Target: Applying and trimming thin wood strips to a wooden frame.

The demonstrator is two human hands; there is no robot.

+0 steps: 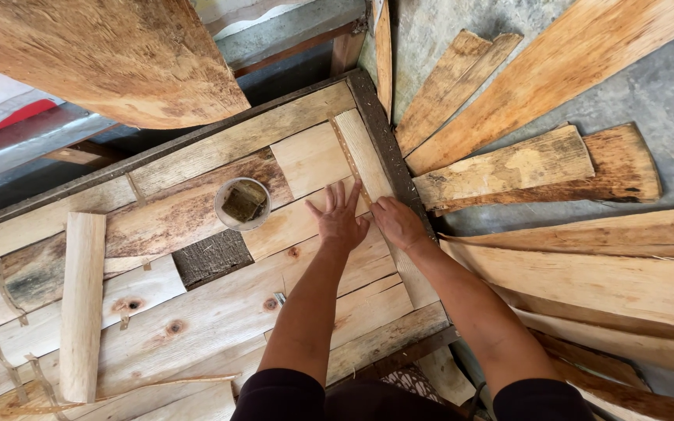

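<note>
Both hands, left hand (339,221) and right hand (397,222), press a veneer strip (362,156) running lengthwise away from the person.

Veneer sheets (196,312) cover the worktop (368,101) at centre-left; a cup (242,203) stands on them mid-frame, a loose strip (81,304) lies lower left, planks (509,168) on floor (665,93) at right.

Both bare forearms reach from the near edge toward the far side, converging so the hands lie just beside each other. The left hand (339,220) lies palm down, fingers straight, slightly spread and pointing far. The right hand (398,222) is also palm down, fingers curled under, wrist angled toward the left. Dark sleeves cover the upper arms.
</note>
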